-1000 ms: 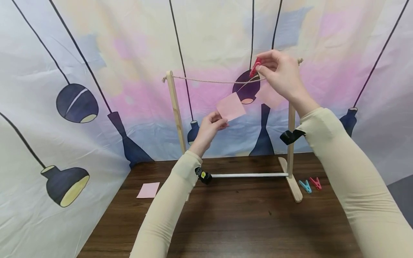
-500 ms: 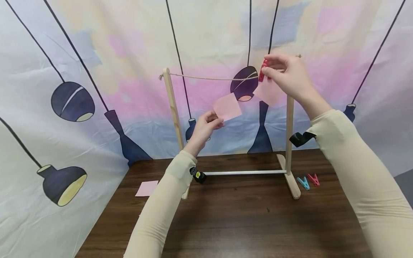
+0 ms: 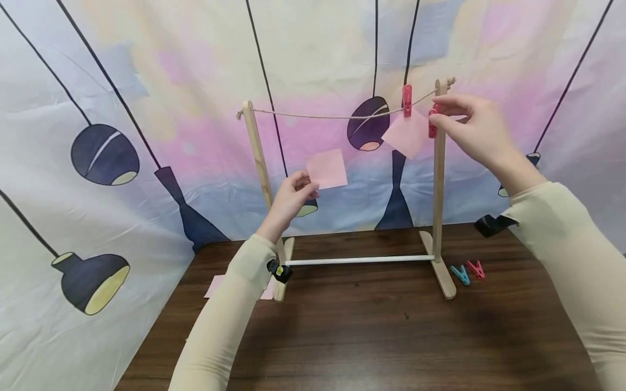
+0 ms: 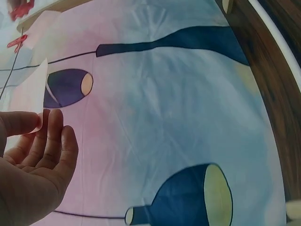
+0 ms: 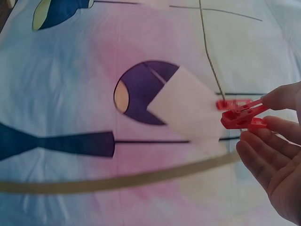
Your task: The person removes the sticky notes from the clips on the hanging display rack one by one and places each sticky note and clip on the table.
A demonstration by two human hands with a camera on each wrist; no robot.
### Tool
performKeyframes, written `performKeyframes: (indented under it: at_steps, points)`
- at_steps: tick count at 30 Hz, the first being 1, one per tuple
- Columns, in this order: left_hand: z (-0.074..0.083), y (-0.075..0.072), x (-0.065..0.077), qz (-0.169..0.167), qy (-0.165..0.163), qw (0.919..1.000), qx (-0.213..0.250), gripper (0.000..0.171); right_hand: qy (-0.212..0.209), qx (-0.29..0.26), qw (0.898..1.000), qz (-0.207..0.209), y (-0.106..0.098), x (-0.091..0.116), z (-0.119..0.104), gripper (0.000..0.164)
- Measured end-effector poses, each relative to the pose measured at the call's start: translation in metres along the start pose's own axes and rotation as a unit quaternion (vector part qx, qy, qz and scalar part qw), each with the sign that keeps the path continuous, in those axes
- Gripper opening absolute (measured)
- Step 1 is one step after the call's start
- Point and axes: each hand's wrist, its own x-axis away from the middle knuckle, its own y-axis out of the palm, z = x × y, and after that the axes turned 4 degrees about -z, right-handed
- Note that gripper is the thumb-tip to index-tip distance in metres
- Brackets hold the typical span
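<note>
My left hand (image 3: 290, 196) pinches a square pink paper (image 3: 329, 168) by its lower left corner, in front of the rack and below the string (image 3: 318, 116). A second pink paper (image 3: 405, 137) hangs tilted from the string under a red clothespin (image 3: 407, 101). To the right of that, my right hand (image 3: 476, 127) pinches another red clothespin (image 3: 433, 122) between thumb and fingers, in front of the right post. The right wrist view shows this held clothespin (image 5: 242, 115) close to the hanging one, which it partly overlaps.
The wooden rack has two posts (image 3: 438, 190) joined by a white bar (image 3: 359, 260). Blue (image 3: 460, 275) and red (image 3: 476, 269) clothespins lie right of its foot. More pink paper (image 3: 213, 286) lies at left on the brown table (image 3: 352, 336), partly behind my left sleeve.
My right hand has moved right, away from the hanging paper, with a clothespin in its fingers. The clothespin on the string now shows fully. My left hand and its paper have shifted slightly left.
</note>
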Motion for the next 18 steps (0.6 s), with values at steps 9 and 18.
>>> performKeyframes:
  at_steps: [9,18]
  points:
    - [0.005,-0.031,0.020,0.018,0.012,0.9996,-0.021,0.029,0.034,0.062,0.997,-0.006,-0.023,0.026,0.024,0.051]
    - [0.001,-0.071,0.049,0.036,0.008,0.9971,-0.067,0.029,0.046,0.088,0.995,0.010,-0.042,0.046,0.057,0.052]
